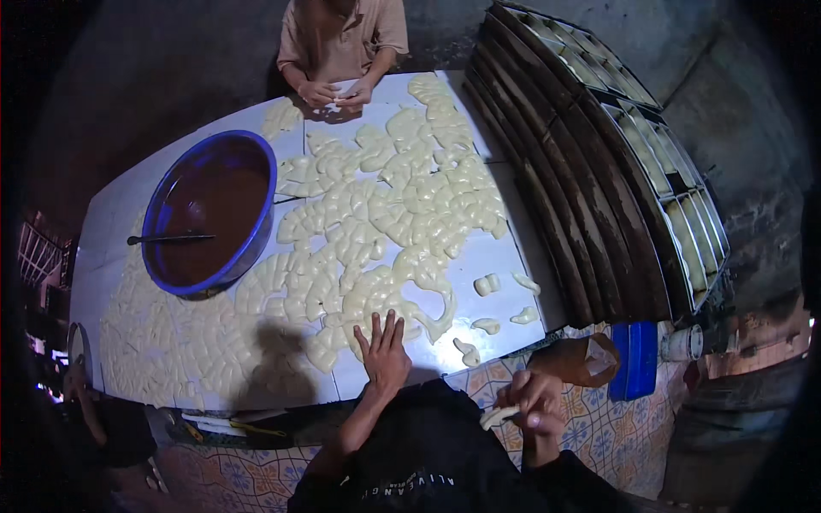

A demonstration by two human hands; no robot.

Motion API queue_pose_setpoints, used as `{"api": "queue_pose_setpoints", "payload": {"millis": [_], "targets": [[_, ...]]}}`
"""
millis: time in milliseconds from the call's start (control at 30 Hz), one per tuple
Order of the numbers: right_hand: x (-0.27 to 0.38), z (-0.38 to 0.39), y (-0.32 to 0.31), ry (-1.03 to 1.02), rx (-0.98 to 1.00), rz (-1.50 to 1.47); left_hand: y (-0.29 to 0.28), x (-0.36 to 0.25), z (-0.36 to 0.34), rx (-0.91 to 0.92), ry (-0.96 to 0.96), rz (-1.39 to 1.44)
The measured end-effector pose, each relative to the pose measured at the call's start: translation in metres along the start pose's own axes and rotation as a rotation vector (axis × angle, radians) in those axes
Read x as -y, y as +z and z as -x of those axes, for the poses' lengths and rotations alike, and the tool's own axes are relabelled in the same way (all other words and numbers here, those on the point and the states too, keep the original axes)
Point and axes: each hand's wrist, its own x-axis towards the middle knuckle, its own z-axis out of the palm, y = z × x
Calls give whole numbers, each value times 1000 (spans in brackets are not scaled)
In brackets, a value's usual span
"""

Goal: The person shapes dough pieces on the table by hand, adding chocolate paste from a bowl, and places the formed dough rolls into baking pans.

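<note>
My left hand (383, 355) rests with fingers spread on flattened pale, glossy dough pieces (368, 295) that cover much of the white tiled table (492, 252). My right hand (537, 406) is near the table's front edge at lower right, fingers curled round a short pale dough strip (496, 417). A few loose dough pieces (486, 285) lie apart on the tiles right of the larger mass.
A blue tub (267, 179) of brown substance holds a long utensil (158, 239). Opposite me a person (342, 34) handles something small. Stacked dark trays (573, 188) with pale filled sections flank the table's right. Below are blue containers (633, 368) and a brown bag (581, 363).
</note>
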Motion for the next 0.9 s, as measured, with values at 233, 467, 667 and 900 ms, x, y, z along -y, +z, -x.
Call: {"api": "queue_pose_setpoints", "payload": {"millis": [233, 467, 667, 900], "targets": [[-92, -37, -70, 345, -94, -217, -3, 5, 2, -162, -87, 330], [-114, -44, -44, 281, -177, -155, -47, -21, 24, -105, -229, 980], [-133, -37, 12, 140, 262, 1350, -68, -45, -4, 472, -863, 2537], [-106, -19, 3, 353, 296, 1137, -55, -20, -4, -122, -1229, 2072]]}}
